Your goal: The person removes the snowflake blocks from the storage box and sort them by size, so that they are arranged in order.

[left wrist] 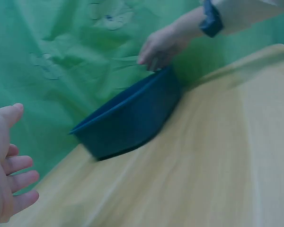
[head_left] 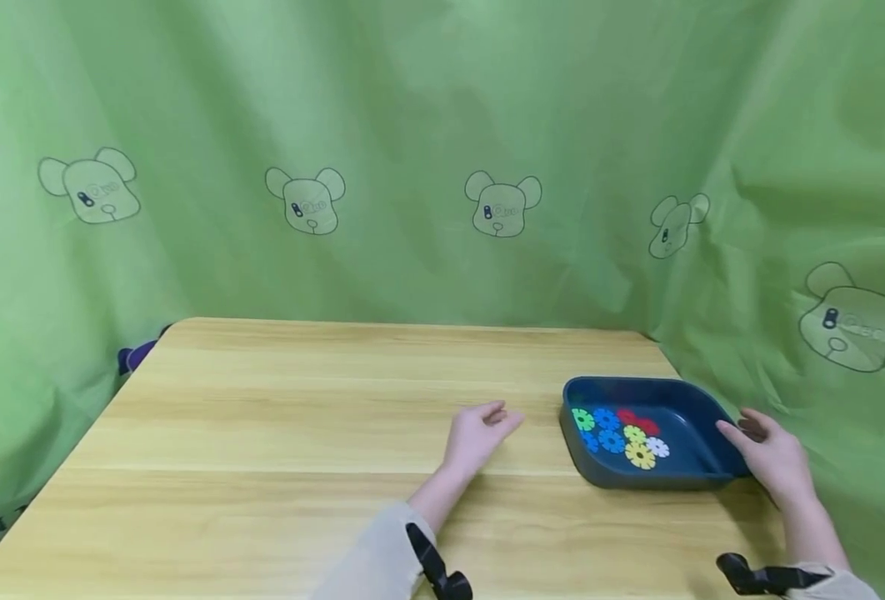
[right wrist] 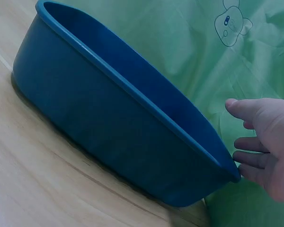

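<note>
A dark blue tray (head_left: 690,482) lies on the right part of the table, with flower-shaped pieces in blue, yellow, red, green and white at its left end (head_left: 640,455). At the tray's right end is my right hand (head_left: 776,458), thumb raised near the rim; in the right wrist view, the fingers of this hand (right wrist: 270,146) are loosely bent, their tips at the tray's corner (right wrist: 109,109). My left hand (head_left: 478,435) hovers over the table left of the tray, holding nothing. The left wrist view shows its fingers (left wrist: 21,182) relaxed and apart from the tray (left wrist: 132,123).
The light wooden table (head_left: 262,433) reaches back to a green curtain (head_left: 412,275) printed with bear heads, which also hangs along the right side. Something purple (head_left: 138,356) shows beyond the table's left edge. Black straps (head_left: 437,567) are around both wrists.
</note>
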{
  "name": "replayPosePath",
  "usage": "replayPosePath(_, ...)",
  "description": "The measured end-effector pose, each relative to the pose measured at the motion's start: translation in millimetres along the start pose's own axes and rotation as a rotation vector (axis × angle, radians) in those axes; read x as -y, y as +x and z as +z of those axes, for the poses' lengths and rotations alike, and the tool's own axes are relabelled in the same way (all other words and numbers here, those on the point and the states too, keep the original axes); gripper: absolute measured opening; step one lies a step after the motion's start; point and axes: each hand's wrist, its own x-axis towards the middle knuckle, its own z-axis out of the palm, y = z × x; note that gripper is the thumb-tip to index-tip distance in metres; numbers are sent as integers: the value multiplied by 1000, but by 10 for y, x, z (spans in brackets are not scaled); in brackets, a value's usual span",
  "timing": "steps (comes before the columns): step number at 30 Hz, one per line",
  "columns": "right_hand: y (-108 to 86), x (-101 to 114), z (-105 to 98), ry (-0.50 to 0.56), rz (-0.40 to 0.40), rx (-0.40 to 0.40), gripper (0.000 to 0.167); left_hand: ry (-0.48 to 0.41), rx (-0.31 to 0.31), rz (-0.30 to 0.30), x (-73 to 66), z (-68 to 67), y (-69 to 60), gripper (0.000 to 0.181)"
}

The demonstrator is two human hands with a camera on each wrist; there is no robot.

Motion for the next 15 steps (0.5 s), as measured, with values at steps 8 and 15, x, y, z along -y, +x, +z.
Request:
replayPosePath(8,-24,-109,-28,-42,5,40,63,3,51,-77,-15,378,-30,62)
replayPosePath(15,-50,-219,-37,-32,27,71,57,20,93,-99,-39,580,-4,66)
